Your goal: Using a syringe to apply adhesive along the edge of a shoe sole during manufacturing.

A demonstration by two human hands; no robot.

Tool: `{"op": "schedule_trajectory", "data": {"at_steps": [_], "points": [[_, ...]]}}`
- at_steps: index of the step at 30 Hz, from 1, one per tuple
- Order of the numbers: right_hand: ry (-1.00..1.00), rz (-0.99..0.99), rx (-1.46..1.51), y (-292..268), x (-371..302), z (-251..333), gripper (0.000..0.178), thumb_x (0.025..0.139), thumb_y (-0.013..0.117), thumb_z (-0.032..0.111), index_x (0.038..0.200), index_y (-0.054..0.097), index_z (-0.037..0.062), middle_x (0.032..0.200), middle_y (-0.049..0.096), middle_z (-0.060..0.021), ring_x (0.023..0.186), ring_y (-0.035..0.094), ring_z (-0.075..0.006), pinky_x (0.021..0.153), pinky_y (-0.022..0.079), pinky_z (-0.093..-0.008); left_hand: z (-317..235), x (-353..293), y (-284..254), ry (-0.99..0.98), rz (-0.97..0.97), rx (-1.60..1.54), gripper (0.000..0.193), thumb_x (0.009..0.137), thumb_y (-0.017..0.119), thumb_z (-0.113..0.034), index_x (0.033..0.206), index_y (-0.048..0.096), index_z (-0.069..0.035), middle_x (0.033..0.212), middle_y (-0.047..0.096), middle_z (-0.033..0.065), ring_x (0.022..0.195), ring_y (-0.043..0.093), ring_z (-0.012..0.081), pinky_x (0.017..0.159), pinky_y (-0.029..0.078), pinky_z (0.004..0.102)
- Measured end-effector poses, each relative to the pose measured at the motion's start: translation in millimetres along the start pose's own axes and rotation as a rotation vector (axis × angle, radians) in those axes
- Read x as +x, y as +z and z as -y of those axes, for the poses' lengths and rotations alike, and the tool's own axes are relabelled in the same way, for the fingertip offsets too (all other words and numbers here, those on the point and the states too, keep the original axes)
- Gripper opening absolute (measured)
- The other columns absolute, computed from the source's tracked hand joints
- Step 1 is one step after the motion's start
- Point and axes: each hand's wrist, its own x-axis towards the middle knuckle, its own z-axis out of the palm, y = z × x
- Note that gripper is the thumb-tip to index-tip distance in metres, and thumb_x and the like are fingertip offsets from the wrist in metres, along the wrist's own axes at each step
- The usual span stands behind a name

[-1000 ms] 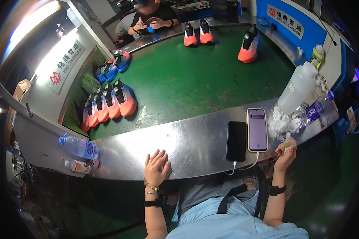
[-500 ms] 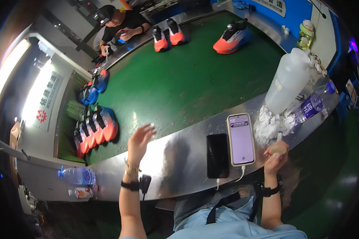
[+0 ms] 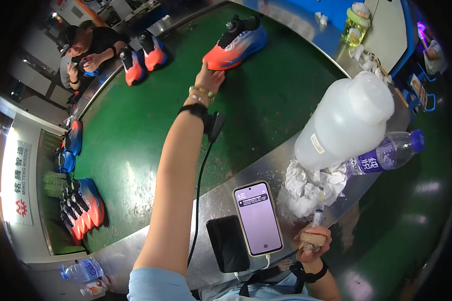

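Note:
My left arm reaches far over the green surface. My left hand [image 3: 210, 80] is at the toe of an orange, white and blue running shoe [image 3: 238, 45], its thumb against the toe and its fingers curled at the near lower edge. The shoe stands on the green surface. My right hand [image 3: 314, 246] is closed around a tan sponge-like block [image 3: 313, 240] near the metal edge. A thin clear tube, syringe-like [image 3: 317, 217], sticks out above that hand; the fingers partly hide it. Crumpled white paper [image 3: 306, 185] lies just beyond it.
A large white plastic bottle [image 3: 336, 120] and a purple-labelled bottle [image 3: 386, 153] stand or lie at the right. Two phones [image 3: 258, 218] with cables rest on the metal edge. More shoes [image 3: 88, 203] line the left side; a pair [image 3: 143, 57] stands near a co-worker [image 3: 88, 50].
My left hand has gone from above the near metal edge out to the far shoe's toe. The view has shifted with my head. My right hand still holds the tan block.

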Motion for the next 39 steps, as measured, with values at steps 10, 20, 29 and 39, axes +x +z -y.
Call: {"op": "schedule_trajectory", "data": {"at_steps": [10,20,29,39], "points": [[0.007,0.043,-0.068,-11,8,-1,0.046,0.075,0.056,0.044,0.088,0.052,0.0009,0.060,0.056,-0.0066,0.048,0.053,-0.0179,0.049,0.044,-0.0276,7,5,20,0.147,-0.038,0.383,0.050,0.084,0.059,-0.030,0.105,0.045,0.012,0.095,0.057,0.0159,0.077,0.062,0.0270,0.072,0.054,0.0330],[-0.040,0.080,0.019,0,18,6,0.039,0.073,0.060,0.033,0.090,0.053,-0.0008,0.064,0.057,-0.0069,0.053,0.057,-0.0202,0.053,0.046,-0.0281,5,-226,-113,0.290,0.035,0.345,0.038,0.087,0.055,-0.029,0.104,0.052,0.004,0.096,0.059,0.0084,0.084,0.057,0.0135,0.081,0.048,0.0286],[0.018,0.170,0.254,-13,22,19,0.039,0.079,0.056,0.038,0.089,0.051,0.0001,0.063,0.054,-0.0051,0.049,0.055,-0.0136,0.048,0.045,-0.0236,-32,-450,-225,-0.138,-0.309,0.145,0.044,0.086,0.053,-0.032,0.117,0.044,-0.003,0.110,0.051,0.0176,0.097,0.057,0.0312,0.083,0.048,0.0353],[0.295,0.278,0.384,-33,-8,52,0.026,0.083,0.052,0.024,0.092,0.048,-0.0002,0.067,0.054,-0.0062,0.054,0.052,-0.0110,0.050,0.043,-0.0227,6,-449,-210,0.017,-0.010,0.063,0.048,0.085,0.056,-0.032,0.123,0.042,-0.005,0.119,0.050,0.0127,0.095,0.058,0.0252,0.082,0.051,0.0340]]}}
